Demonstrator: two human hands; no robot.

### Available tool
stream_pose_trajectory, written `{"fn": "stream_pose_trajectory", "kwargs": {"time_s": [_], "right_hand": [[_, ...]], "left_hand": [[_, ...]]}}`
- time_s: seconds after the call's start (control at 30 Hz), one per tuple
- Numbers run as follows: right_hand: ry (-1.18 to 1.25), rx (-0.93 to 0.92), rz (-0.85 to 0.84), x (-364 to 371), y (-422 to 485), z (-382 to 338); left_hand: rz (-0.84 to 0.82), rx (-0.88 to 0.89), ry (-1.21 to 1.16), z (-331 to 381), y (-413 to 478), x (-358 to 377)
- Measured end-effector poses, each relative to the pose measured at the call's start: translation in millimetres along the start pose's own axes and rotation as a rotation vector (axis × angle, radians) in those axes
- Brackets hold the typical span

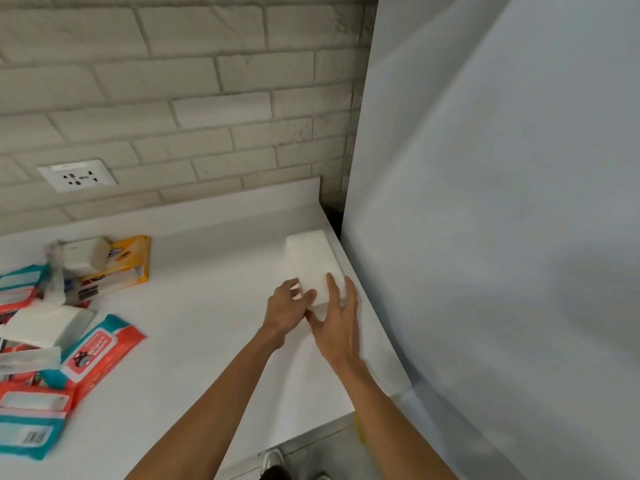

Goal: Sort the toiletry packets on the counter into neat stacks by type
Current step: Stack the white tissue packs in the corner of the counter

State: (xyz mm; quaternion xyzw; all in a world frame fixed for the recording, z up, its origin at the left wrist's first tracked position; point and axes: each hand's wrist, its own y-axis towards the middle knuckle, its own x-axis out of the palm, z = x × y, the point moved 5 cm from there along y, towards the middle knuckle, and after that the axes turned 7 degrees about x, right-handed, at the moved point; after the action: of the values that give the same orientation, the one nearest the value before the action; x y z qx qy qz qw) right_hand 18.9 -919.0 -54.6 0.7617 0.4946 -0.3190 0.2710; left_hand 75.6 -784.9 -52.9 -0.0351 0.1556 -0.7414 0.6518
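Observation:
A plain white tissue packet [313, 259] lies on the white counter [207, 292] near its right edge. My left hand [285, 311] holds the packet's near left corner, thumb on top and fingers curled at its side. My right hand [337, 318] lies with straight fingers over the packet's near right end. At the left sits a loose heap: red and teal wipes packets [98, 348], more white tissue packets [45, 325] and a yellow packet [133, 258].
A brick wall with a white power socket [78, 174] runs behind the counter. A tall white panel [502, 220] stands close along the counter's right edge. The counter's front edge and a shoe [273, 460] on the floor show below.

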Motion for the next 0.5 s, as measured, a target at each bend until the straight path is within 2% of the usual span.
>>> {"fn": "stream_pose_trajectory", "kwargs": {"time_s": [0.27, 0.4, 0.5], "right_hand": [[-0.003, 0.055, -0.099, 11, 79, -15], [0.323, 0.136, -0.18, 8, 105, -15], [0.476, 0.265, -0.126, 1, 118, -9]], "left_hand": [[0.044, -0.044, 0.035, 11, 63, 7], [0.09, -0.05, 0.039, 17, 92, 5], [0.096, -0.057, -0.006, 19, 109, 5]]}}
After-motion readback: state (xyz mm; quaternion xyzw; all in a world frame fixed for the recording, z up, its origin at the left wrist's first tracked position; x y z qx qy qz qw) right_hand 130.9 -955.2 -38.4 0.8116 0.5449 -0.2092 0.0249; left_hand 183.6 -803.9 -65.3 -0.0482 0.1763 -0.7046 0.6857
